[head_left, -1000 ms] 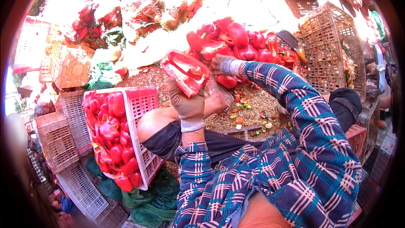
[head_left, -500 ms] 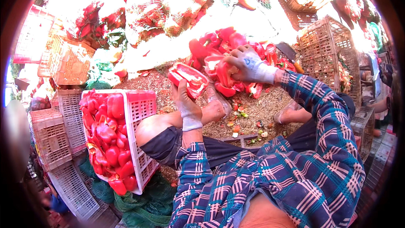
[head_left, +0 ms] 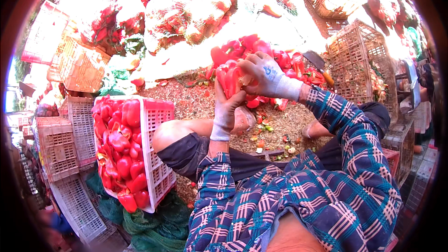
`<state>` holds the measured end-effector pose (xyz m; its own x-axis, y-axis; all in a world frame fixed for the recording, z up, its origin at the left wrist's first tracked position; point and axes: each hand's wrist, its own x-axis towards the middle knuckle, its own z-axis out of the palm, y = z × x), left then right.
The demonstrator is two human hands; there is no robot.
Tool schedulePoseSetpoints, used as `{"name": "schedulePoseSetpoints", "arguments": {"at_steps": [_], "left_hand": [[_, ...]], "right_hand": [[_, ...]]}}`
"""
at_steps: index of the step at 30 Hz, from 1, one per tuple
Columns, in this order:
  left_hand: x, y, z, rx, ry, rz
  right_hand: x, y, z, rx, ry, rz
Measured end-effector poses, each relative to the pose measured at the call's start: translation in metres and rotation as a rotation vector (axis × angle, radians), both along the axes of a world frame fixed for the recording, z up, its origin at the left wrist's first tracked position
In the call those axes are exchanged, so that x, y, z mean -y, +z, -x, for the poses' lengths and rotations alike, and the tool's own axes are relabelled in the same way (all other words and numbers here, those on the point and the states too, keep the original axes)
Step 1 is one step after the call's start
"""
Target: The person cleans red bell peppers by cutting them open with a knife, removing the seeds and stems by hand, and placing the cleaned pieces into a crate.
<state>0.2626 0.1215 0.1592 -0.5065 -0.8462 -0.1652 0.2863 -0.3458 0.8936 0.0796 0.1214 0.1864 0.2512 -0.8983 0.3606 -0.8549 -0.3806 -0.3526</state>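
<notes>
My left hand (head_left: 225,114), in a pale stained work glove, is closed round a red bell pepper (head_left: 229,79) in front of me. From the other side, my right hand (head_left: 270,75), gloved too, curls its fingers at the same pepper; they hide its right side. Whether one piece or two sit between the hands I cannot tell. Just beyond lies a pile of red bell peppers (head_left: 283,59), some cut open. A white-and-pink plastic crate (head_left: 160,112) full of red pepper pieces (head_left: 120,142) stands tilted at my left knee.
A knife with a broad dark blade (head_left: 314,59) lies right of the pile. Brownish crates (head_left: 347,58) stand at the right, more crates (head_left: 56,147) at the left. Net sacks of peppers (head_left: 186,14) line the back. Green netting (head_left: 158,226) lies near the crate; seeds and scraps (head_left: 261,135) cover the ground.
My left hand has moved right and up with its opened pepper piece, from apart to meeting my right hand. The right hand has drawn slightly left, and the view has shifted a little.
</notes>
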Motion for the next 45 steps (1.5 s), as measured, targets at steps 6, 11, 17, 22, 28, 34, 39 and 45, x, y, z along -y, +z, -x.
{"name": "schedulePoseSetpoints", "arguments": {"at_steps": [6,11,17,22,28,34,39,45], "left_hand": [[0.006,-0.016,0.006,0.267,0.121,0.195],[0.001,-0.041,0.003,0.484,0.081,0.366],[-0.017,-0.010,0.008,0.126,-0.118,0.059],[-0.018,-0.014,0.004,0.341,-0.148,1.122],[-0.016,-0.049,0.030,0.490,-0.117,0.109],[-0.016,-0.068,0.027,0.304,-0.028,0.014],[0.001,-0.042,-0.009,0.217,0.296,0.153],[-0.002,0.110,-0.124,0.421,0.804,0.729]], "right_hand": [[-0.014,-0.006,-0.005,-0.067,-0.150,-0.022],[-0.025,-0.019,0.008,0.148,-0.203,-0.198],[-0.057,-0.003,0.031,0.655,-0.181,-0.580],[-0.078,-0.011,0.043,1.420,-0.214,-0.785],[-0.069,-0.065,0.033,0.654,-0.665,-0.348],[-0.030,-0.037,0.104,0.973,-0.672,-0.267],[-0.047,0.038,0.176,0.828,-0.643,0.129],[-0.058,-0.036,0.310,0.682,-0.717,-0.171]]}}
